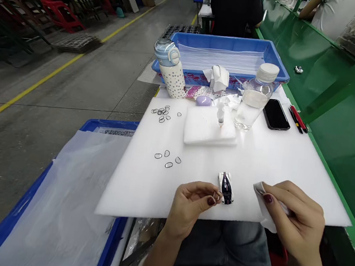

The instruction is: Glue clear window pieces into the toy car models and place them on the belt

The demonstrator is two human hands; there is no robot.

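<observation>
My left hand (189,205) is closed in a pinch at the near edge of the white foam board (199,170). Between thumb and forefinger is a small thin ring-like piece (217,196), mostly covered by the fingertips. Just beyond those fingertips lies a white and black toy car (226,188). On the right, my right hand (296,216) grips a folded white cloth (265,210) that hangs over the board's near edge. Several loose dark-rimmed rings (169,164) lie left of the car, and a larger cluster of rings (162,111) sits farther back.
A foam block (210,130) carries a small dropper bottle (220,114). Behind stand a dotted flask (173,74), a clear bottle (254,99) and a blue bin (224,41). A phone (276,115) and pens (298,119) lie right. Another blue bin (115,246) is at left.
</observation>
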